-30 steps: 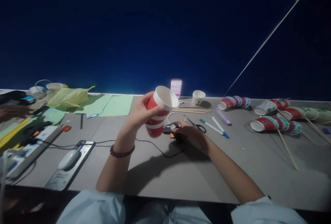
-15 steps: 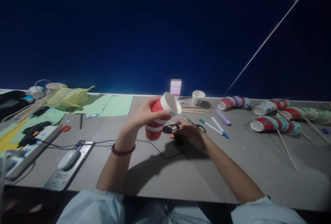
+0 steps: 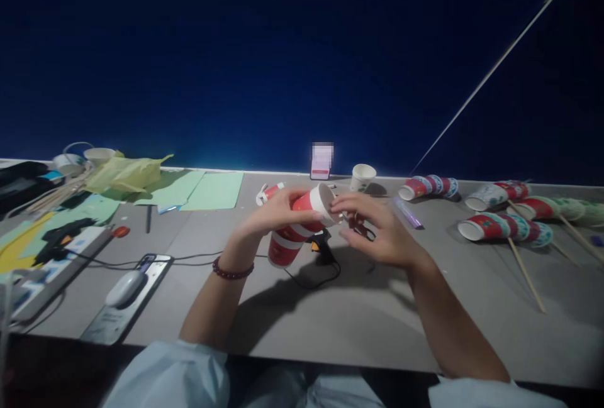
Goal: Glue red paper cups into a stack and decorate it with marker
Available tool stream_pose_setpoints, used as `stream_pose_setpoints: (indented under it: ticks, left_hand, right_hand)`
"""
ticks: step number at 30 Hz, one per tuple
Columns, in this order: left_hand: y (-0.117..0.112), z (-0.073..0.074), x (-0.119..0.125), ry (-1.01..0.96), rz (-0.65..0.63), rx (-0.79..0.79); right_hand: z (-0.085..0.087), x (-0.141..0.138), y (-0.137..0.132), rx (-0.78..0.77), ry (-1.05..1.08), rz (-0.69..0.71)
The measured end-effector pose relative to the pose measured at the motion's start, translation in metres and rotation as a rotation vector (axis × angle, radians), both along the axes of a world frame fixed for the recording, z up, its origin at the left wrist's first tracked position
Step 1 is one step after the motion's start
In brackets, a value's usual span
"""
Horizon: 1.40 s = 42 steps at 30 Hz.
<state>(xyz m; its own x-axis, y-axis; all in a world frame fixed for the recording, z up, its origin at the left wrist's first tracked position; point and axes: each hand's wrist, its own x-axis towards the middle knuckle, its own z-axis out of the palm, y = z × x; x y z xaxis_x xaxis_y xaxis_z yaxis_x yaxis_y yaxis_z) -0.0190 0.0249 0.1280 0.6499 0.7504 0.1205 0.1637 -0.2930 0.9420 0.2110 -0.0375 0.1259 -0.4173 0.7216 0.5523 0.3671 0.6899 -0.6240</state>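
Observation:
My left hand [image 3: 271,214] is wrapped round a red-and-white paper cup [image 3: 295,235], held tilted above the grey table [image 3: 358,314] with its open mouth facing right. My right hand [image 3: 380,232] is just right of the cup; its fingers are apart and the fingertips touch the white rim. A black and orange glue gun [image 3: 321,246] lies on the table below the cup, its black cord looping towards me. Scissors [image 3: 362,227] lie partly hidden behind my right hand.
Stacks of patterned paper cups [image 3: 503,227] on wooden sticks lie at the right. A small white cup [image 3: 362,176], a pink card [image 3: 321,163] and a purple pen [image 3: 406,213] sit further back. Green paper [image 3: 212,191], a phone [image 3: 123,300] and a power strip [image 3: 56,270] are at the left.
My right hand let go of the glue gun on the table and rose to the cup's rim. The left hand tipped the cup further to the right and lowered it slightly.

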Motion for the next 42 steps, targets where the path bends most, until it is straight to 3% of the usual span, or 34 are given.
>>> stream_pose_setpoints:
  ticks: [12, 27, 42]
  left_hand:
    - [0.001, -0.005, 0.001, -0.007, -0.002, 0.009]
    - [0.0, -0.003, 0.002, -0.045, -0.025, -0.002]
    - [-0.002, 0.002, 0.001, 0.037, 0.046, -0.04]
  right_hand:
    - [-0.007, -0.011, 0.002, -0.01, -0.231, 0.008]
    - [-0.011, -0.01, 0.004, -0.042, -0.188, 0.06]
    - [-0.017, -0.012, 0.004, 0.01, -0.226, 0.002]
